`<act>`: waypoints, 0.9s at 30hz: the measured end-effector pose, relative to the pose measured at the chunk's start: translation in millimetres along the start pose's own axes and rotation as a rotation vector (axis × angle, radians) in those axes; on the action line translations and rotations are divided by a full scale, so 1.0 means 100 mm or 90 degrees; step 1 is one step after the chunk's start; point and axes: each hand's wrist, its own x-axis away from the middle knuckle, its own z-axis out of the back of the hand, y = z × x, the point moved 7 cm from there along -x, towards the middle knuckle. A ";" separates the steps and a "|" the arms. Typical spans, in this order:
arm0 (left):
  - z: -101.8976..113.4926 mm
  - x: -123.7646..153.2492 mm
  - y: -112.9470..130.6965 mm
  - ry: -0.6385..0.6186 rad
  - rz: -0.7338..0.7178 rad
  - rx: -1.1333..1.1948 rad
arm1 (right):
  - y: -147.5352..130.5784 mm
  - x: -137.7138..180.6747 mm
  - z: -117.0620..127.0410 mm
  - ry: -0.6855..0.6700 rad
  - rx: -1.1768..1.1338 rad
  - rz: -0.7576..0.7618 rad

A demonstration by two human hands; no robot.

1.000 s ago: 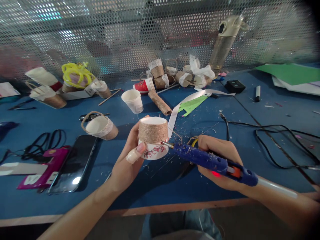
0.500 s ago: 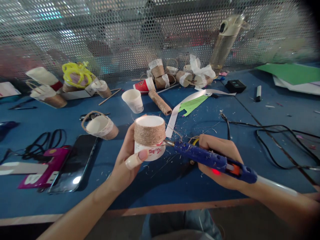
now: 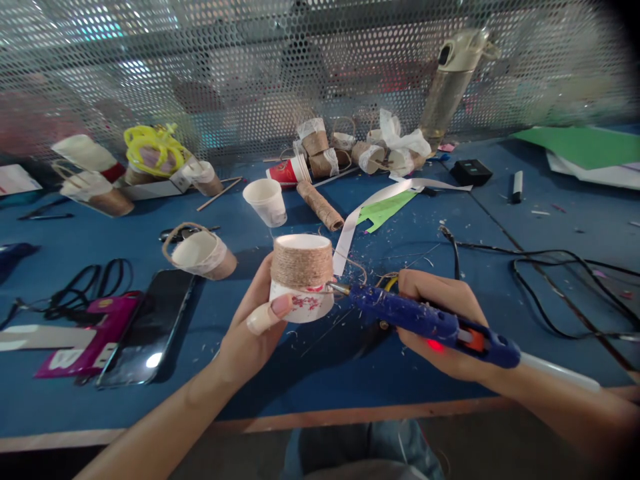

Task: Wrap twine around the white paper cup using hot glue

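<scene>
A white paper cup (image 3: 311, 308) with a red print is held in my left hand (image 3: 255, 333), the thumb pressed on its side. Brown twine (image 3: 303, 267) is wound around the cup's upper part, and a loose strand trails off to the right. My right hand (image 3: 440, 300) grips a blue hot glue gun (image 3: 405, 313), its metal nozzle at the cup's right side just below the twine. From the gun's rear sticks a pale glue stick (image 3: 560, 373), and a red light glows under its body.
A twine-handled cup basket (image 3: 220, 261), a phone (image 3: 150, 327) and a purple pouch-like item (image 3: 85, 347) lie on the left. Beyond the cup are a plain paper cup (image 3: 267, 203), a twine roll (image 3: 320, 207) and a paper strip (image 3: 347, 240). Black cable (image 3: 530, 250) loops at right; a bottle (image 3: 445, 93) stands behind.
The cup has turned slightly in my left hand and shifted a little right, with the thumb now a bit further left on it. The glue gun has moved slightly right.
</scene>
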 end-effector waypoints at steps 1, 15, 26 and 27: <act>0.00 0.00 0.00 0.003 -0.001 0.002 | 0.02 0.00 0.00 0.001 0.001 -0.008; -0.08 -0.02 -0.06 -0.021 0.020 0.015 | 0.17 0.00 0.14 0.137 -0.142 -0.097; -0.15 -0.02 -0.13 -0.079 0.003 -0.033 | 0.27 -0.09 -0.17 0.091 -0.267 -0.200; -0.15 -0.03 -0.13 -0.075 0.003 -0.037 | 0.27 -0.08 -0.17 0.090 -0.276 -0.202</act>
